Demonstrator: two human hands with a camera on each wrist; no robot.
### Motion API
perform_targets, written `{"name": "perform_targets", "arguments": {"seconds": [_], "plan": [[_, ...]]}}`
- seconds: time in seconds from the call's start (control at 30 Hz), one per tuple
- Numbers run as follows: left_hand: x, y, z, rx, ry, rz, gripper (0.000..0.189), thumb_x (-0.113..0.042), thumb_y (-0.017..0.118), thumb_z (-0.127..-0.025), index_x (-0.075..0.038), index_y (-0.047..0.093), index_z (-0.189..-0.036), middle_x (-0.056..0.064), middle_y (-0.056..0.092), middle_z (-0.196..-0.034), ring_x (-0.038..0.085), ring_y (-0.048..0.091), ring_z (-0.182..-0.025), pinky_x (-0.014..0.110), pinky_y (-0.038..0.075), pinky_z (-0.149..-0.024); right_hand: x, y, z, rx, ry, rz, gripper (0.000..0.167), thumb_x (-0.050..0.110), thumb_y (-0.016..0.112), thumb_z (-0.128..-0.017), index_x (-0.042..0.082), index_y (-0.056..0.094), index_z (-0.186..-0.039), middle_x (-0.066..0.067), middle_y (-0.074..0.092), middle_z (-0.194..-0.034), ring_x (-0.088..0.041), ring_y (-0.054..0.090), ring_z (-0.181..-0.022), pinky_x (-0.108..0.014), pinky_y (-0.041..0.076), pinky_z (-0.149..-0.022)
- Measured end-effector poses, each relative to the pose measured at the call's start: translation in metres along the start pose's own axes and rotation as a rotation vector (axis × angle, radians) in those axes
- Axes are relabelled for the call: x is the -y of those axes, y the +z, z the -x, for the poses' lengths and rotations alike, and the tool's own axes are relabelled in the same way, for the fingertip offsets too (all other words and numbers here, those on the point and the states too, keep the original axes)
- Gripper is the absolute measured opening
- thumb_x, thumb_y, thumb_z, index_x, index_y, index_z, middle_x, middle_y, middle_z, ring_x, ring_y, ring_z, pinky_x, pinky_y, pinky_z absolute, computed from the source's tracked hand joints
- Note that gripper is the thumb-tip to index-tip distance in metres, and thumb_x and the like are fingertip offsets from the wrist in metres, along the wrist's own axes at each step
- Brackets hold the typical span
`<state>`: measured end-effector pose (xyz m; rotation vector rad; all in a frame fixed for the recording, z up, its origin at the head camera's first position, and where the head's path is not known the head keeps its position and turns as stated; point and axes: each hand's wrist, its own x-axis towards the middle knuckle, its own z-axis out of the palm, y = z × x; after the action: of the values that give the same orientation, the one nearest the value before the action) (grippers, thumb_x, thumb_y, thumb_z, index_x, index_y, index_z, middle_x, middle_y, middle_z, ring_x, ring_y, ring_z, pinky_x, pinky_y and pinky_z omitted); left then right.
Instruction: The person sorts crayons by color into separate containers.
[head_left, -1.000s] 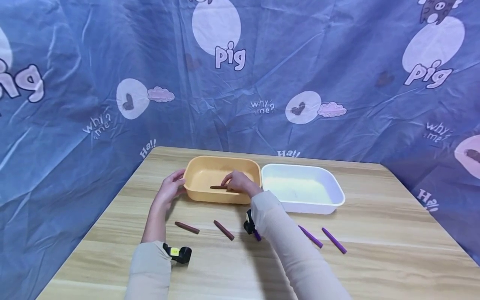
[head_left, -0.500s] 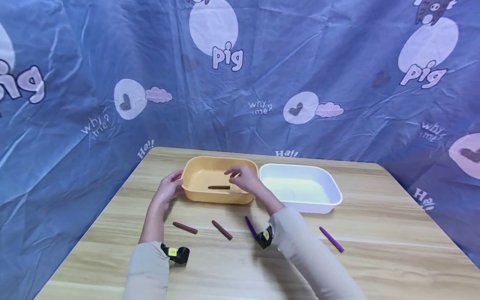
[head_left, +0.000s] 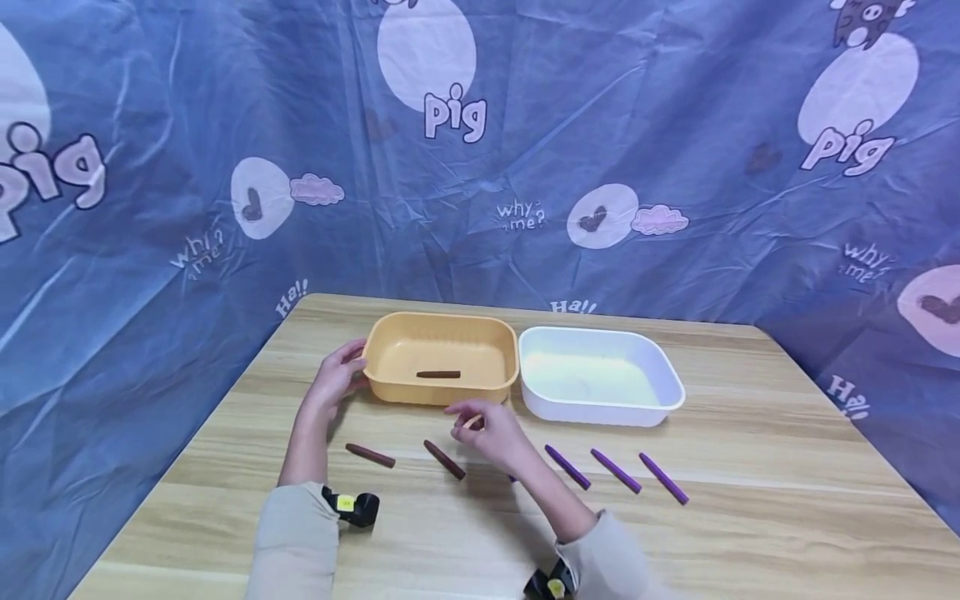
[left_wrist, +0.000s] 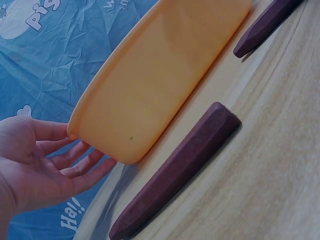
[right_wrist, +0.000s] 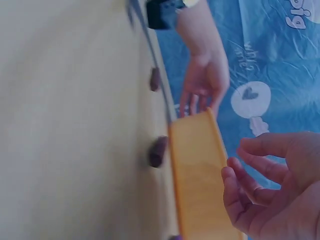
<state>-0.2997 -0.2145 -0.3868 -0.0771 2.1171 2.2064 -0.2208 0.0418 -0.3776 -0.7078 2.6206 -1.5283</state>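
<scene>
My left hand [head_left: 339,379] rests with loosely extended fingers [left_wrist: 75,159] against the outer left end of the orange bin [left_wrist: 135,95], the uppermost one at the rim. Inside that bin [head_left: 476,348] lies one brown crayon [head_left: 438,374]. My right hand [head_left: 491,432] hovers in front of the bin, fingers loosely bent with nothing between them. Just left of it, a brown crayon [head_left: 445,460] lies on the table; another brown crayon [head_left: 370,455] is farther left, large in the left wrist view. A purple crayon [head_left: 513,478] is mostly hidden under the right hand.
A white bin [head_left: 600,408] stands right beside the orange one. In front of it lie three slanting purple crayons [head_left: 567,467]. The wooden table [head_left: 787,433] is backed by a blue printed cloth [head_left: 525,150].
My right hand has let go of the brown crayon inside the orange bin, lifted out and come back toward me over the table. My left hand has stayed at the bin's end.
</scene>
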Motion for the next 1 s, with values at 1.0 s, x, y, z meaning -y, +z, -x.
{"name": "perform_targets", "arguments": {"seconds": [1.0], "plan": [[0.004, -0.001, 0.004, 0.016, 0.021, 0.009, 0.051, 0.003, 0.034, -0.095, 0.003, 0.017, -0.144, 0.023, 0.019, -0.146, 0.037, 0.028, -0.129, 0.046, 0.033, -0.099, -0.026, 0.025, 0.026, 0.092, 0.102, 0.058, 0.03, 0.001, 0.073, -0.071, 0.0, 0.065, -0.1, 0.005, 0.056, -0.067, -0.006, 0.05, -0.058, -0.022, 0.043, -0.053]]}}
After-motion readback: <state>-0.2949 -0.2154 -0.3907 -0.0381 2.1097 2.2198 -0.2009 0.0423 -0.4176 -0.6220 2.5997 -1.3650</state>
